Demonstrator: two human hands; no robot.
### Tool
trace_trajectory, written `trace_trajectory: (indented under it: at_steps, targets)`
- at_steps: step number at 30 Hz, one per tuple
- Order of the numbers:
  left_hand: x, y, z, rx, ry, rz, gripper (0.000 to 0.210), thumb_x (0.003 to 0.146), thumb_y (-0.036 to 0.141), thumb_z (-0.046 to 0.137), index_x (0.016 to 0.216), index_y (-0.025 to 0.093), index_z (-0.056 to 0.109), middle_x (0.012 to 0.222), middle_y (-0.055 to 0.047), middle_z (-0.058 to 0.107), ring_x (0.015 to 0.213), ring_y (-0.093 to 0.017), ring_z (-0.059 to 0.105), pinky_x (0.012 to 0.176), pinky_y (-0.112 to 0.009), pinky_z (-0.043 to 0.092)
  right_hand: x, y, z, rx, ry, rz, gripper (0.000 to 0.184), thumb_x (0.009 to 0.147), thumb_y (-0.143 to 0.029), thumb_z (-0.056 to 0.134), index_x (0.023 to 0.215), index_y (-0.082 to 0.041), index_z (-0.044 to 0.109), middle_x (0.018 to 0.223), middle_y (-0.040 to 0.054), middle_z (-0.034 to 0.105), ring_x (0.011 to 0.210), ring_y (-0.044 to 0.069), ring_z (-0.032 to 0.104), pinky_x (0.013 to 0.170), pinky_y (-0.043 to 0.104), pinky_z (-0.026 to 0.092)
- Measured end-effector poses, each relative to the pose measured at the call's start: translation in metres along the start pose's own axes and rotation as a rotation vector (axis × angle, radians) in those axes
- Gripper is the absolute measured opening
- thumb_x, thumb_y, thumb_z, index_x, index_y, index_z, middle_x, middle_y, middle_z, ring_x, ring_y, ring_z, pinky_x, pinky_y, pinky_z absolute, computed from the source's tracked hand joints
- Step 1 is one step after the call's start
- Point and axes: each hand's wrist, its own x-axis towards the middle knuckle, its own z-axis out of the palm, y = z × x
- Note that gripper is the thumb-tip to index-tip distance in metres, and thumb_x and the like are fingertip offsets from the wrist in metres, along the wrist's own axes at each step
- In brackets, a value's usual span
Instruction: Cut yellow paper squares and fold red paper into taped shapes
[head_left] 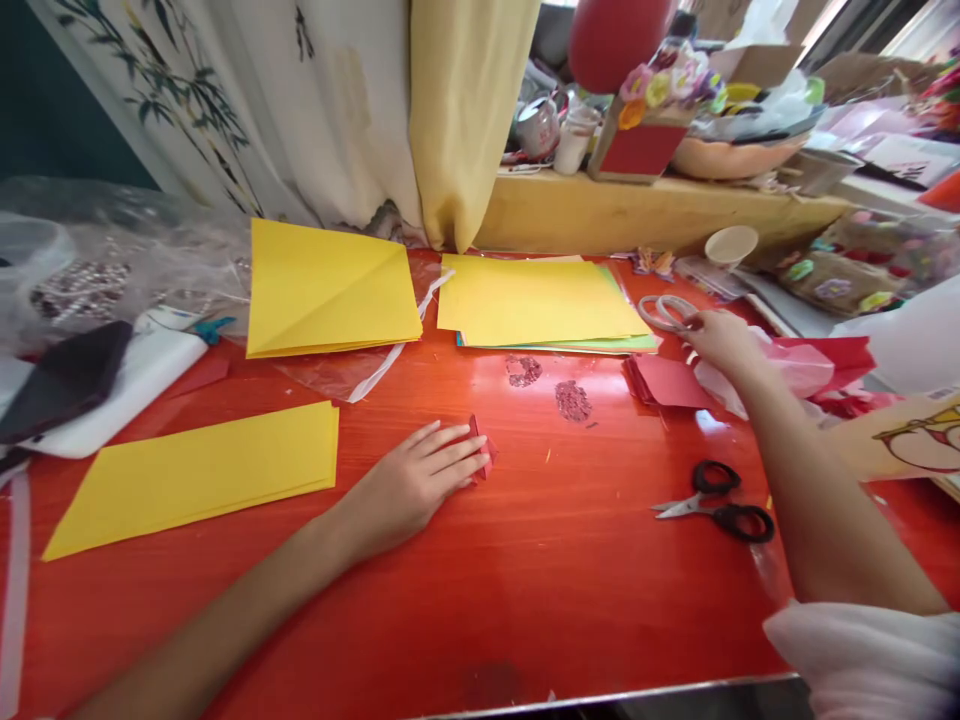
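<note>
My left hand (420,478) lies on the red table (555,590) with its fingers stretched out, resting on a small folded piece of red paper (484,450). Part of that paper is hidden under the fingertips. At the back right, my right hand (724,342) pinches the edge of a roll of tape (666,312). Just below it sits a stack of red paper pieces (667,381). Scissors (712,503) with black handles lie nearer to me, blades pointing left.
Yellow sheets lie as a folded strip (210,475), a creased stack (330,290) and a pile (540,300) over other colours. A dark phone (67,380) is at the left. A cluttered ledge (637,215) runs along the back. A small cup (731,246) stands back right.
</note>
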Motion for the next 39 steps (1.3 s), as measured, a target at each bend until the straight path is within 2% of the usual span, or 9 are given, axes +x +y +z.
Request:
trace_trajectory:
  at_steps: [5,10,14,18,22,28,31,36,39]
  targets:
    - [0.002,0.003,-0.001,0.015,0.044,-0.066,0.037,0.094,0.027,0.041,0.128,0.015,0.048,0.139,-0.01,0.046,0.133,-0.022,0.036,0.11,-0.046,0.033,-0.001,-0.007,-0.001,-0.036,0.204,0.07,0.025,0.092,-0.031,0.048,0.113,-0.021,0.058,0.122,0.0085,0.055,0.101,0.018,0.057,0.086,0.037,0.049]
    - [0.002,0.006,-0.005,-0.018,0.182,-0.148,0.032,0.093,0.027,0.044,0.123,0.018,0.049,0.134,-0.01,0.05,0.131,-0.024,0.036,0.111,-0.054,0.02,-0.036,-0.084,0.001,0.297,0.295,-0.02,0.015,0.086,-0.037,0.055,0.094,-0.024,0.052,0.105,0.0079,0.056,0.088,0.018,0.052,0.074,0.03,0.044]
    - [0.004,0.013,-0.014,-0.438,0.288,-0.376,0.035,0.09,0.032,0.049,0.124,0.022,0.044,0.129,-0.01,0.049,0.121,-0.02,0.045,0.106,-0.045,0.033,-0.114,-0.159,0.041,0.637,0.057,-0.093,0.017,0.092,-0.042,0.039,0.086,-0.027,0.043,0.081,0.0003,0.051,0.055,0.011,0.042,0.051,0.026,0.037]
    - [0.008,0.023,-0.027,-1.152,0.255,-0.456,0.046,0.085,0.039,0.057,0.124,0.021,0.043,0.097,-0.006,0.062,0.077,-0.012,0.062,0.076,-0.03,0.052,-0.174,-0.198,0.085,1.054,-0.336,0.05,0.013,0.088,-0.037,0.047,0.087,-0.024,0.045,0.071,-0.0021,0.05,0.047,0.009,0.038,0.042,0.024,0.03]
    - [0.01,0.029,-0.039,-1.389,0.252,-0.538,0.02,0.082,0.033,0.062,0.09,0.016,0.061,0.066,0.001,0.062,0.059,-0.009,0.059,0.066,-0.025,0.05,-0.181,-0.201,0.109,1.187,-0.518,0.184,0.015,0.089,-0.036,0.05,0.091,-0.021,0.049,0.076,-0.0016,0.055,0.047,0.006,0.039,0.04,0.02,0.029]
    - [0.007,0.03,-0.041,-1.425,0.256,-0.525,0.013,0.08,0.028,0.065,0.08,0.016,0.063,0.07,0.001,0.066,0.062,-0.008,0.06,0.069,-0.023,0.047,-0.177,-0.192,0.12,1.039,-0.267,0.03,0.038,0.083,-0.032,0.061,0.118,-0.028,0.045,0.108,0.0033,0.058,0.062,0.008,0.057,0.049,0.023,0.047]
    - [0.005,0.028,-0.042,-1.472,0.276,-0.448,0.016,0.085,0.029,0.059,0.08,0.015,0.065,0.076,-0.001,0.066,0.058,-0.008,0.058,0.065,-0.023,0.046,-0.178,-0.192,0.119,1.073,-0.371,0.087,0.04,0.082,-0.033,0.062,0.119,-0.027,0.05,0.111,0.0049,0.059,0.063,0.008,0.057,0.049,0.022,0.046]
    - [0.004,0.022,-0.041,-1.528,0.379,-0.427,0.019,0.087,0.031,0.056,0.078,0.015,0.062,0.073,-0.001,0.06,0.06,-0.009,0.055,0.066,-0.025,0.047,-0.176,-0.192,0.115,1.125,-0.573,0.167,0.022,0.083,-0.035,0.06,0.101,-0.021,0.061,0.082,0.0024,0.063,0.051,0.007,0.049,0.042,0.02,0.038]
    - [0.007,0.02,-0.037,-1.477,0.377,-0.554,0.02,0.088,0.034,0.052,0.087,0.016,0.06,0.072,-0.001,0.059,0.061,-0.01,0.055,0.062,-0.025,0.047,-0.178,-0.19,0.112,1.109,-0.479,0.047,0.015,0.085,-0.036,0.058,0.085,-0.021,0.061,0.066,-0.0015,0.057,0.047,0.007,0.042,0.042,0.021,0.035]
